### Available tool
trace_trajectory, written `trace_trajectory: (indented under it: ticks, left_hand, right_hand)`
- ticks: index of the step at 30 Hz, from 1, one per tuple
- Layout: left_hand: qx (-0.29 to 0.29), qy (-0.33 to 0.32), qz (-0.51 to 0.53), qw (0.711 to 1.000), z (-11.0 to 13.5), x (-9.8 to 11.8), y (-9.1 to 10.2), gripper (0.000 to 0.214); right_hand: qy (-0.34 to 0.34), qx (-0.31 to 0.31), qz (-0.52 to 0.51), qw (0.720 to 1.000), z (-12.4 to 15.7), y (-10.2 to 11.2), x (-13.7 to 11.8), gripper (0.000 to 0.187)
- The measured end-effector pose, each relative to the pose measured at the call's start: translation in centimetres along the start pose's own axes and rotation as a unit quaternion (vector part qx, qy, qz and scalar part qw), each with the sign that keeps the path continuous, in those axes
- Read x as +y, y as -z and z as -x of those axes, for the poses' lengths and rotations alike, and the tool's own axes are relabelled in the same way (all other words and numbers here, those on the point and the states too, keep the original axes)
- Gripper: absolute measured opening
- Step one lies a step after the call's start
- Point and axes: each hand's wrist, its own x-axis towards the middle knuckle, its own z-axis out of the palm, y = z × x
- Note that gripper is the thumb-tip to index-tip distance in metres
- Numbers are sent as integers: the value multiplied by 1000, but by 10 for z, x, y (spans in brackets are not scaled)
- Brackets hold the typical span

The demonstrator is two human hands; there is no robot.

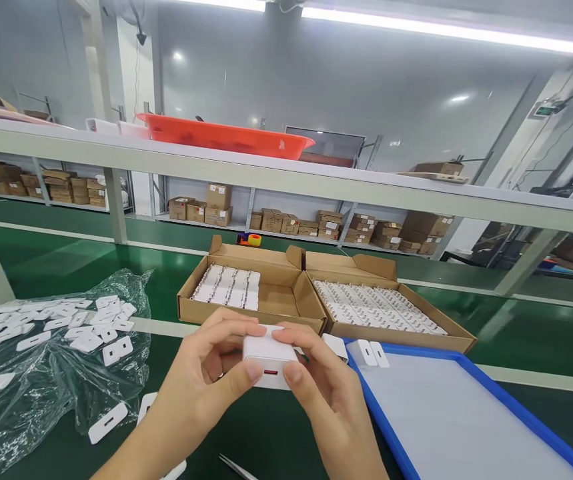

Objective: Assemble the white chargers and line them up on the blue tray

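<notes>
No writing can be read anywhere in this view. The stacked cartons [219, 203] on the far shelves carry pale labels, but they are too small and blurred to make out. The green sign [546, 111] high on the wall, above and right of those cartons, shows only a bright smear. The red tray [226, 137] on the upper rail has a small whitish mark near its right end, also unreadable.

Two open boxes [271, 300] sit side by side behind a tray [446, 413], with a bag [41, 360] lying far left.
</notes>
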Motion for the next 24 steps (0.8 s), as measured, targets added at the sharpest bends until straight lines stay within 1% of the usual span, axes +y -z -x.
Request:
trace_trajectory:
  ticks: [4, 6, 8, 10, 12, 13, 15, 16, 17, 19, 21, 23, 24]
  left_hand:
    - [21, -3, -26, 999, -2, -5, -1, 17]
    - [24, -3, -49, 998, -4, -5, 1, 18]
    - [9, 11, -81, 997, -6, -4, 6, 18]
    - [-19, 48, -120, 991, -6, -3, 13, 25]
    - [-52, 77, -179, 980, -4, -1, 21, 42]
    - [-64, 82, -214, 971, -2, -1, 24, 52]
    - [-79, 70, -276, 955, 1, 0, 27, 64]
    - [-76, 56, -294, 951, 1, 0, 27, 65]
    - [-67, 37, -302, 950, 1, -1, 25, 64]
    - [-25, -12, -288, 957, 0, -6, 16, 52]
    - [48, -67, -268, 960, -1, -16, 3, 41]
    - [113, -104, -262, 953, 0, -29, -11, 37]
    - [132, -120, -260, 949, 3, -36, -17, 38]
  right_hand:
    - [47, 46, 57, 996, 1, -5, 7, 20]
    - [39, 44, 62, 996, -1, -6, 10, 23]
    - [19, 18, 69, 997, -3, -4, 12, 25]
    - [19, -10, 105, 994, -4, 1, 12, 24]
    - [35, -43, 167, 984, -5, 7, 10, 20]
    - [42, -59, 194, 978, -5, 10, 9, 21]
    - [46, -74, 195, 977, -3, 13, 10, 29]
    - [44, -61, 167, 983, -1, 12, 12, 33]
    - [39, -28, 128, 991, 1, 10, 15, 34]
    - [27, 79, 47, 995, 9, 2, 23, 30]
    - [34, 183, 3, 983, 19, -12, 34, 26]
    - [72, 251, -8, 965, 32, -26, 43, 26]
    - [98, 275, -2, 956, 37, -33, 47, 27]
